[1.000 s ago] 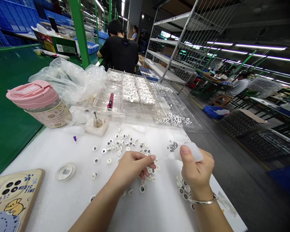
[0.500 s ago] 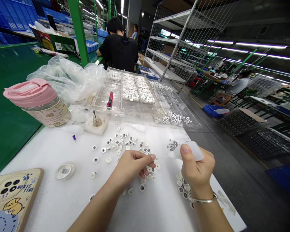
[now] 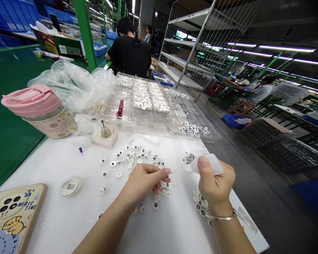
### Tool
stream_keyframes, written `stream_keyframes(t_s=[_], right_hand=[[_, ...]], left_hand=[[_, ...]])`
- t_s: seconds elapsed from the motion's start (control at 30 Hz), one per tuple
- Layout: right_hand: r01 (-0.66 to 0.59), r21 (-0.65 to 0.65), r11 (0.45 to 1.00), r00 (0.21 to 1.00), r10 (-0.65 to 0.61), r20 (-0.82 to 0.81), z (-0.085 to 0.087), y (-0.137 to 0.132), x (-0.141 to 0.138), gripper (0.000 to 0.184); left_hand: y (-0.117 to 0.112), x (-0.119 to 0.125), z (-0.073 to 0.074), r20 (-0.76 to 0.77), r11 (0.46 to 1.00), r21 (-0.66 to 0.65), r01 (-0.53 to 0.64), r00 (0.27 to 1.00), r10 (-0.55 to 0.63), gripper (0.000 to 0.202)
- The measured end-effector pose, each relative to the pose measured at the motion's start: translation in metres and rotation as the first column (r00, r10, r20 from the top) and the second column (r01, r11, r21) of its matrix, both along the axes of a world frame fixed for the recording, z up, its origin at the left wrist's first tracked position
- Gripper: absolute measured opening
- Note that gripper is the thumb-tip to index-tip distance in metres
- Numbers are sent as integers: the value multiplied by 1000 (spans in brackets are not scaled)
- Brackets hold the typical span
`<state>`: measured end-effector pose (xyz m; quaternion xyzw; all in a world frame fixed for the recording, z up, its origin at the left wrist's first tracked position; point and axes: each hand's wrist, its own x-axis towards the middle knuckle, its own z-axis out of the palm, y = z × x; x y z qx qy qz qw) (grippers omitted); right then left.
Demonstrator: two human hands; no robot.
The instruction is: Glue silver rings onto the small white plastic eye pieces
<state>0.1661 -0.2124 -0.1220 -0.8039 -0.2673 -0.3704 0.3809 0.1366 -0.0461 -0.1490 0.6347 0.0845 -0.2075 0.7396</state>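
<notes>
My left hand (image 3: 145,180) is closed in a pinch, thumb against forefinger, over scattered small round white parts (image 3: 125,161) with dark or pin-holed centres. A tiny thing shows at its fingertips, too small to name. My right hand (image 3: 217,185) wraps round a translucent white squeeze bottle (image 3: 214,163), tilted with its narrow end toward the left hand; the thumb presses on its side. Just beyond the bottle lies a small heap of grey metal bits (image 3: 189,158). Beside the right wrist, a cluster of round white parts (image 3: 200,204) is partly hidden.
Clear compartment trays (image 3: 148,121) filled with small parts stand at the back, a red box cutter (image 3: 120,108) on one. To the left are a pink-lidded cup (image 3: 49,121), a round clear lid (image 3: 71,186) and a phone (image 3: 21,211). A co-worker (image 3: 132,53) sits ahead.
Both hands keep almost the same pose, and the squeeze bottle stays in my right hand. The view has shifted very slightly.
</notes>
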Motion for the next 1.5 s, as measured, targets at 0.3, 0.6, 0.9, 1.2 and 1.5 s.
stream_keyframes(t_s=[0.3, 0.6, 0.9, 1.2, 1.5], right_hand=[[-25, -53, 998, 1000, 25, -8, 2, 1, 1, 35], [-3, -27, 1000, 1000, 4, 25, 1, -2, 1, 37], [2, -50, 999, 1000, -2, 1, 0, -1, 1, 37], [-33, -65, 997, 999, 34, 11, 3, 2, 0, 36], [-41, -82, 996, 999, 43, 26, 2, 4, 1, 36]], left_hand=[[-1, 0, -3, 4, 1000, 21, 9, 1000, -9, 42], [0, 1, -4, -2, 999, 43, 15, 1000, -15, 44], [-1, 0, -3, -6, 999, 51, 7, 1000, -7, 45], [-1, 1, -2, -16, 999, 29, -16, 1000, 17, 37], [-1, -1, -4, -23, 1000, 12, -13, 1000, 14, 39]])
